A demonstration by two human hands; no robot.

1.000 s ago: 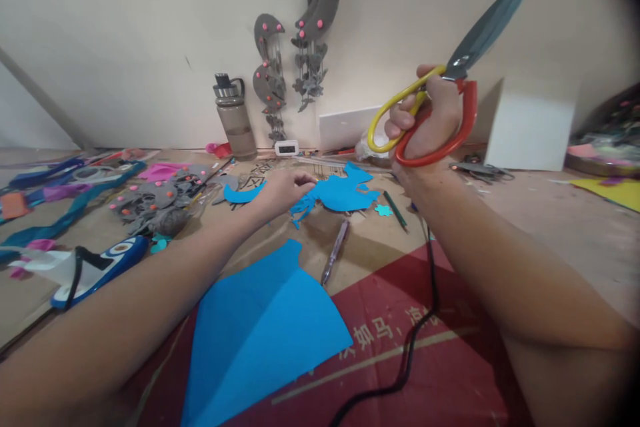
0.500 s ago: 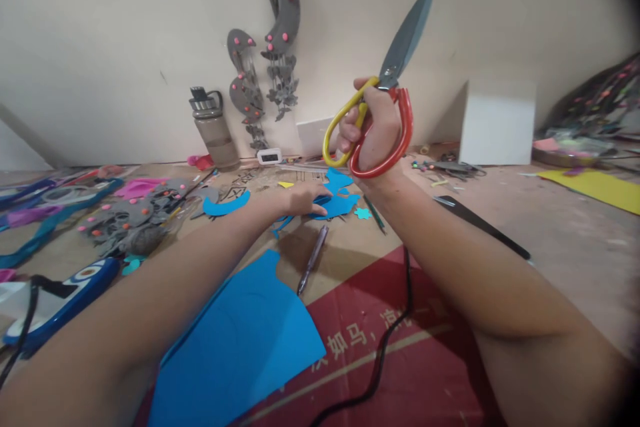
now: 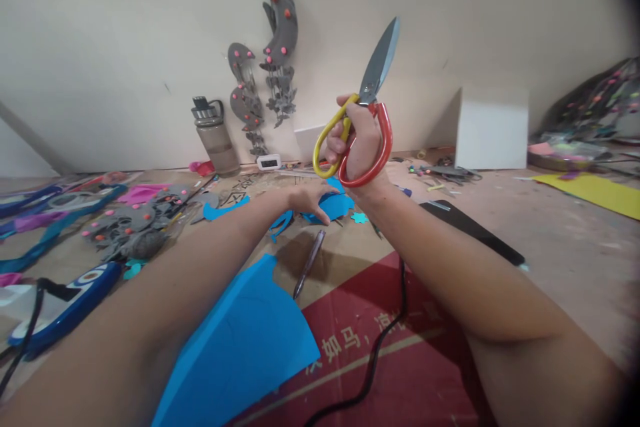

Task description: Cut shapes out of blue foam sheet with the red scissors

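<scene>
Scissors [image 3: 367, 113] raised blades-up and shut in clenched right hand [image 3: 357, 143], now swung nearer centre; left hand [image 3: 305, 199] flat on blue cutout [image 3: 325, 205].

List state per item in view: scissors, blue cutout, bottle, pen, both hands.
Red-and-yellow-handled scissors: blades shut, raised, pointing up.
Blue foam cutout: flat on the cardboard, under fingertips.
Grey water bottle: upright, capped.
Dark pen: lying loose.
Left hand: pressing the cutout.
Right hand: closed through scissor handles.
</scene>
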